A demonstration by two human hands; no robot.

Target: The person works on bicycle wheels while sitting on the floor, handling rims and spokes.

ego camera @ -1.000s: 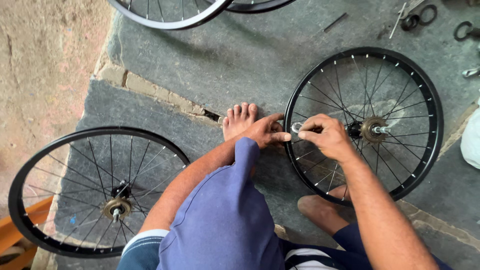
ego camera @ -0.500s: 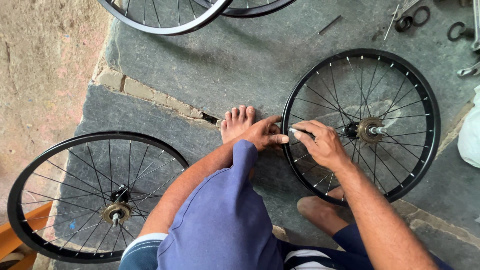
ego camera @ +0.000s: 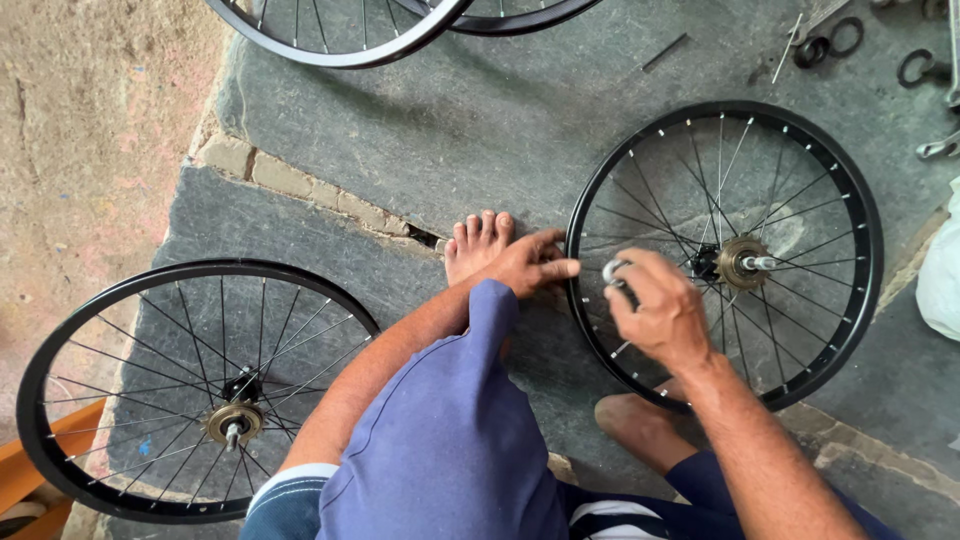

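- Black-rimmed wheel (ego camera: 850, 300) lies flat on the stone floor (ego camera: 400, 130), to the person's right front, hub (ego camera: 738, 262) and axle pointing up.
- Right hand (ego camera: 662, 312) rests over the spokes near the rim's left side; its grip is pressed together, pinching a small round metal tool (ego camera: 612, 271), probably a spoke key.
- Left hand (ego camera: 528, 264) lies on the floor just beside the rim, fingers extended and touching it; nothing is held.
- Bare foot (ego camera: 478, 242) sits next to the left hand, close to the rim.
- For a good result, judged from this position: keep the rim braced with the left hand, seat the tool squarely before turning, and work in small, even turns.
- Second wheel (ego camera: 195, 385) lies on the floor to the left, well apart.
- Loose rings and metal parts (ego camera: 845, 38) lie beyond the wheel.
- Compared with the frame half a second earlier: both hands keep the same places, and the right hand has shifted only slightly.
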